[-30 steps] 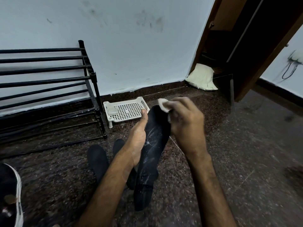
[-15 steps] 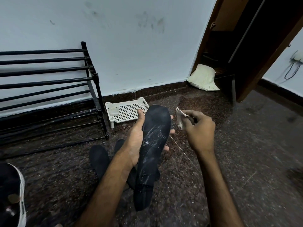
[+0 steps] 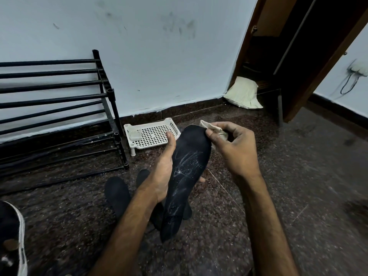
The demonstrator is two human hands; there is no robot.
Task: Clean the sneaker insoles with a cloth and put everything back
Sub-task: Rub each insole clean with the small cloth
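Keep insole [image 3: 187,176] gripped lengthwise in left hand [image 3: 163,170], thumb along its edge, and draw cloth [image 3: 215,130], pinched in right hand [image 3: 233,148] at the toe end, firmly over white streaks [image 3: 189,162] toward left wrist.

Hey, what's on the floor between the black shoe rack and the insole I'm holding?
A white perforated plastic tray, with a small clear container in it; the head view shows it.
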